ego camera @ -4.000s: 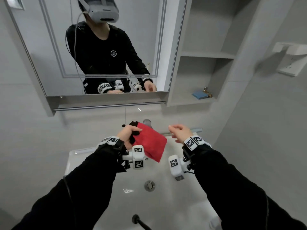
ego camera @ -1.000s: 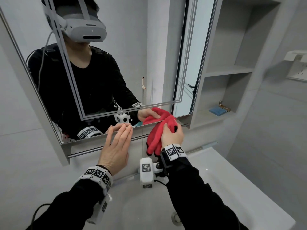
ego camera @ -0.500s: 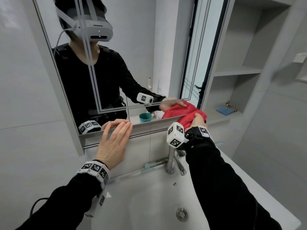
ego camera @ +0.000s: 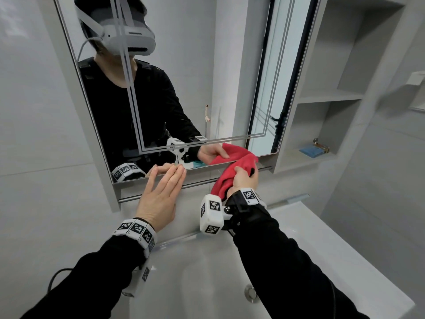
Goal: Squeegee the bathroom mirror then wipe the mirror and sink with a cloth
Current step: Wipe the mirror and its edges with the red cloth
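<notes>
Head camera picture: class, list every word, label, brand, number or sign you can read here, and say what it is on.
No readable words, brands or numbers.
Wrist bands and: black-and-white square code patterns only, no letters.
White cube at the right wrist: the same code patterns.
Headset, seen in the mirror: no legible marking.

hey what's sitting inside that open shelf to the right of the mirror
On the lower shelf lies a blue pad with a small brass-coloured object beside it. The upper shelf's surface is hidden from this low angle.
</notes>
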`<state>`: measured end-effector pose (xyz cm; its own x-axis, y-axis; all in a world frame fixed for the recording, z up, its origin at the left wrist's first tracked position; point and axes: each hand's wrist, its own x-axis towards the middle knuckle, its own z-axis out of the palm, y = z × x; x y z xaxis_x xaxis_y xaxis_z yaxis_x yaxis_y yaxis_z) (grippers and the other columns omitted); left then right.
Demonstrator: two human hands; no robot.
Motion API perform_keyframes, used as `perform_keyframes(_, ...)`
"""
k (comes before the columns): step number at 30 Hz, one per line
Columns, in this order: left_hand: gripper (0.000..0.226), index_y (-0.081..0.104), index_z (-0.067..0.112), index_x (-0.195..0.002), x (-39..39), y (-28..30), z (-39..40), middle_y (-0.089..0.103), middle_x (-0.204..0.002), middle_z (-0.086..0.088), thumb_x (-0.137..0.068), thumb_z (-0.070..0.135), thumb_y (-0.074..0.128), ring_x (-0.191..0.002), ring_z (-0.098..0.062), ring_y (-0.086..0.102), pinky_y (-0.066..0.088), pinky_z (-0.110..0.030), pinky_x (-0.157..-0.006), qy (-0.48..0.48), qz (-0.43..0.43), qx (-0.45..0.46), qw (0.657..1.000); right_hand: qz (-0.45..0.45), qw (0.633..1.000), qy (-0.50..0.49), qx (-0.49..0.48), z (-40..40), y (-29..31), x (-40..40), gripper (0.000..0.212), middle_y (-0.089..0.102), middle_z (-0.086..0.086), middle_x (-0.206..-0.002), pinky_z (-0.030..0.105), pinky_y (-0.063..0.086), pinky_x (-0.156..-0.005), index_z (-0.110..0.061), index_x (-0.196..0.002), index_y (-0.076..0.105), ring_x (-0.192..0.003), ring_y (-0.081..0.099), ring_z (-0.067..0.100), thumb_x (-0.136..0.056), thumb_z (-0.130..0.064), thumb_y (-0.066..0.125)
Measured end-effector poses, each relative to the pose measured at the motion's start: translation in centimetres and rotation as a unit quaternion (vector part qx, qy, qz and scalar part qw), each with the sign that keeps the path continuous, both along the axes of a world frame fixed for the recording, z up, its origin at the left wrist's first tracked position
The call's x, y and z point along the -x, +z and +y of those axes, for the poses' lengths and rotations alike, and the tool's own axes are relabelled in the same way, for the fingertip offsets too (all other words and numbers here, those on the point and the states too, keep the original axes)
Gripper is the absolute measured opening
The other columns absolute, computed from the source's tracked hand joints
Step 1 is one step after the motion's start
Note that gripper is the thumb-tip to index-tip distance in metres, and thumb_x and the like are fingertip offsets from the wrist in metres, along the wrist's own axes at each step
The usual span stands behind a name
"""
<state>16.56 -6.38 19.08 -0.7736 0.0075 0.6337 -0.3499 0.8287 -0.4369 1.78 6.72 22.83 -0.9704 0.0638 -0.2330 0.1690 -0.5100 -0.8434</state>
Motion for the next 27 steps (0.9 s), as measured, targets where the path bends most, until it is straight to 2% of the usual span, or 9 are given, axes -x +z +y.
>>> perform_keyframes(2, 0.085, 0.048, 0.000, -0.134, 0.0, 0.0, 0.1, 0.049, -0.141, -0.012, -0.053, 0.009, 0.072, -0.131, -0.027, 0.046, 0.028, -0.058, -0.109, 0.001, 0.005, -0.002, 1.000, 0.012, 0.999, 0.019, -0.029, 0.0, -0.5, -0.5, 0.058, 0.057, 0.005, -0.129, 0.033, 0.048, -0.096, -0.023, -0.135, 0.049, -0.111, 0.059, 0.024, -0.083, 0.001, 0.058)
perform_keyframes(5, 0.083, 0.053, 0.003, -0.132, 0.0, 0.3, 0.3, 0.053, -0.136, -0.011, -0.053, 0.012, 0.075, -0.127, -0.025, 0.051, 0.028, -0.055, -0.110, -0.001, 0.029, -0.010, 1.000, 0.025, 0.998, 0.042, -0.038, 0.4, -0.6, -0.5, 0.055, 0.060, 0.009, -0.126, 0.041, 0.045, -0.102, -0.018, -0.130, 0.053, -0.113, 0.058, 0.027, -0.081, 0.004, 0.060)
perform_keyframes(7, 0.074, 0.057, 0.005, -0.126, 0.1, 0.6, 0.5, 0.055, -0.130, -0.012, -0.055, 0.014, 0.076, -0.124, -0.026, 0.049, 0.025, -0.054, -0.109, -0.002, 0.078, -0.034, 0.996, 0.024, 0.998, 0.049, -0.041, 0.9, -0.8, -0.2, 0.054, 0.060, 0.011, -0.125, 0.044, 0.045, -0.103, -0.017, -0.129, 0.054, -0.114, 0.058, 0.028, -0.080, 0.004, 0.061)
perform_keyframes(9, 0.064, 0.056, 0.006, -0.125, 0.0, 1.1, 0.6, 0.045, -0.130, -0.014, -0.065, 0.019, 0.073, -0.125, -0.028, 0.039, 0.023, -0.054, -0.108, 0.018, 0.156, -0.076, 0.985, 0.027, 0.998, 0.047, -0.042, 1.3, -1.0, -0.1, 0.053, 0.060, 0.011, -0.126, 0.045, 0.045, -0.103, -0.017, -0.128, 0.055, -0.114, 0.058, 0.029, -0.080, 0.004, 0.062)
perform_keyframes(11, 0.065, 0.049, 0.003, -0.131, -0.3, 1.4, 0.5, 0.039, -0.134, -0.019, -0.075, 0.028, 0.068, -0.129, -0.031, 0.032, 0.021, -0.056, -0.111, 0.058, 0.225, -0.125, 0.965, 0.034, 0.998, 0.042, -0.035, 1.5, -1.0, -0.3, 0.052, 0.060, 0.010, -0.126, 0.045, 0.045, -0.103, -0.018, -0.128, 0.055, -0.115, 0.058, 0.028, -0.080, 0.002, 0.062)
perform_keyframes(16, 0.092, 0.021, -0.003, -0.144, -0.6, 2.1, 0.1, 0.027, -0.148, -0.028, -0.084, 0.055, 0.057, -0.137, -0.039, 0.029, 0.020, -0.055, -0.114, 0.143, 0.315, -0.247, 0.905, 0.067, 0.997, 0.004, -0.044, 1.3, -0.7, -0.6, 0.053, 0.058, 0.003, -0.129, 0.037, 0.043, -0.104, -0.025, -0.133, 0.050, -0.117, 0.057, 0.020, -0.085, -0.004, 0.060)
perform_keyframes(22, 0.120, 0.007, -0.001, -0.147, -0.7, 2.6, -1.6, 0.009, -0.152, -0.030, -0.068, 0.076, 0.055, -0.142, -0.041, 0.011, 0.013, -0.053, -0.116, 0.156, 0.379, -0.364, 0.836, 0.058, 0.996, -0.033, -0.060, 1.2, 0.8, 0.5, 0.058, 0.055, 0.001, -0.133, 0.026, 0.042, -0.095, -0.030, -0.141, 0.040, -0.112, 0.056, 0.015, -0.088, -0.012, 0.058)
perform_keyframes(24, 0.121, 0.005, 0.000, -0.147, -0.6, 2.4, -1.8, 0.008, -0.152, -0.030, -0.067, 0.076, 0.056, -0.141, -0.042, 0.013, 0.016, -0.050, -0.115, 0.126, 0.386, -0.382, 0.830, 0.060, 0.996, -0.029, -0.058, 0.7, 0.6, 0.4, 0.061, 0.055, -0.002, -0.132, 0.021, 0.042, -0.086, -0.032, -0.142, 0.037, -0.097, 0.056, 0.007, -0.088, -0.012, 0.058)
perform_keyframes(27, 0.122, 0.007, -0.001, -0.147, -0.4, 2.2, -1.8, 0.016, -0.150, -0.028, -0.067, 0.076, 0.056, -0.137, -0.042, 0.022, 0.020, -0.049, -0.112, 0.110, 0.399, -0.401, 0.817, 0.055, 0.997, -0.021, -0.052, -0.2, 0.0, -0.2, 0.065, 0.061, -0.012, -0.109, 0.011, 0.050, -0.060, -0.037, -0.142, 0.035, -0.063, 0.063, -0.005, -0.088, -0.009, 0.057)
